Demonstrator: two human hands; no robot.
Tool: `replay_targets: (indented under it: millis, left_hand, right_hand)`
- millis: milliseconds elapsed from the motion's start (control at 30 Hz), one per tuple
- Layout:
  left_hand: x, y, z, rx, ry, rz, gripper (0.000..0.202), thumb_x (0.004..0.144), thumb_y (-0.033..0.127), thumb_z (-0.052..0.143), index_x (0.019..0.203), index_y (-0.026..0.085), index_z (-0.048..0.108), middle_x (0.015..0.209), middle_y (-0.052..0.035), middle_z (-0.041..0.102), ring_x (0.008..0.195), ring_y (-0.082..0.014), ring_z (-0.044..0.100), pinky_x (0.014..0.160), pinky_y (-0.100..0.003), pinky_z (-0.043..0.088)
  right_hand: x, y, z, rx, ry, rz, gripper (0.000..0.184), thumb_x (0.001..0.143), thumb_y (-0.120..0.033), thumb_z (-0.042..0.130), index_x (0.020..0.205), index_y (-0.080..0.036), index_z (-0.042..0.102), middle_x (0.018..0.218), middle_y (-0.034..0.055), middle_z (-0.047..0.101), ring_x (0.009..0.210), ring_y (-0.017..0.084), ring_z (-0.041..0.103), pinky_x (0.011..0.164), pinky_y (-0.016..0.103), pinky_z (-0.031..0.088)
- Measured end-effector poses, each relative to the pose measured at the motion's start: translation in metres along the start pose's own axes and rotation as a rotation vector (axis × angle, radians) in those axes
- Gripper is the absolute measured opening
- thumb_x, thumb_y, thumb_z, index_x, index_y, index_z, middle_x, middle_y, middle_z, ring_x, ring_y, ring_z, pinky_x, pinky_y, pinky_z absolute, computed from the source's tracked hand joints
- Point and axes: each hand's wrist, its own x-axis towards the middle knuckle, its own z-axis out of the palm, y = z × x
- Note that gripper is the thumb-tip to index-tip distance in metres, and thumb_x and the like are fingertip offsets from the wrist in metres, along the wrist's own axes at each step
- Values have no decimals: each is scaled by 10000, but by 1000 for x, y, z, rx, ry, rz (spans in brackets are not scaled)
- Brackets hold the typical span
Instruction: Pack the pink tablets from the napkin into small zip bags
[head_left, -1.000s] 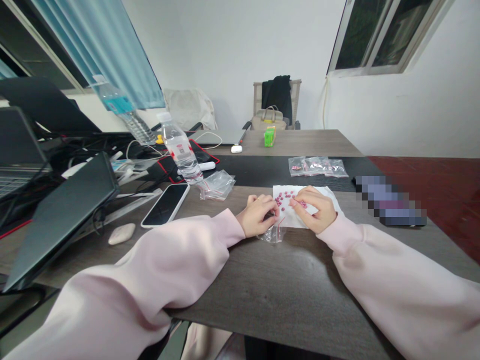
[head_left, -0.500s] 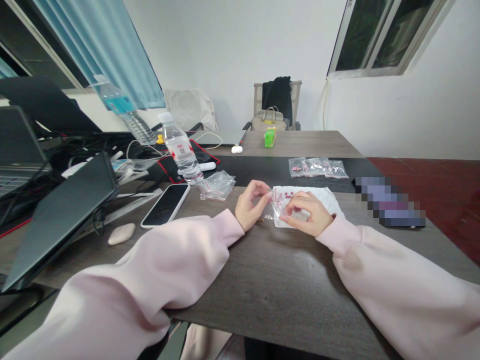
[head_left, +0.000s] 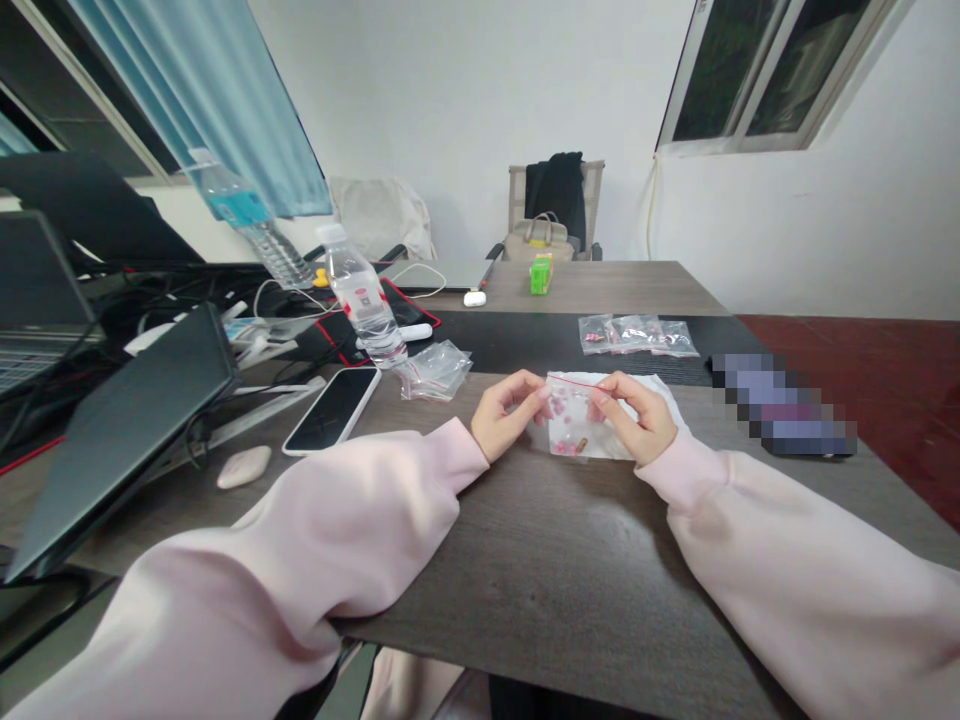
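Between my hands a small clear zip bag [head_left: 576, 418] with a red seal line hangs upright, showing pink pieces and a brown one at its bottom. My left hand [head_left: 512, 412] pinches its upper left corner. The upper right edge is held by my right hand [head_left: 636, 412], thumb against fingers. Behind the bag lies a white sheet of paper [head_left: 664, 390], partly hidden by the bag and my right hand. Pinkish pieces show through the plastic, apparently on the paper.
Filled zip bags [head_left: 636, 335] lie beyond the paper, and more clear bags [head_left: 435, 370] to its left. A phone [head_left: 332, 410], a white mouse [head_left: 244, 467] and a water bottle [head_left: 364, 300] stand or lie left. A pixelated object [head_left: 780, 405] is at right; a green box [head_left: 540, 274] stands farther back.
My right hand has moved up to the bag's top edge and closed on it. The bag now faces me with its red seal line level on top. My left hand has barely moved.
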Motion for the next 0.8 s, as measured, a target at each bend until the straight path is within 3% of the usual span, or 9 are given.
replay_targets:
  millis: [300,533,800]
  left_hand:
    - [0,-3,-1,30,-5,-23,362,828,486,563,703,148,528,629,15,578,531,-85,524,574,-230,427]
    - [-2,2,-2,159,-52,15,354,860,445,534,693,133,559,655,-16,595,618,-108,543,658,-251,434]
    - [-1,2,-2,154,-110,-11,325,851,418,541,704,130,572,671,-14,587,642,-112,522,654,-245,416]
  right_hand:
    - [0,0,0,-7,-66,-45,284,897,-356,486,668,-198,541,605,5,577,579,139,547,582,279,418]
    - [1,-3,-1,-49,-96,-116,211,851,-268,524,661,-189,565,600,1,559,559,123,498,546,262,398]
    - [1,-1,1,-52,-114,-199,171,832,-208,523,670,-188,575,600,10,548,561,126,481,546,274,394]
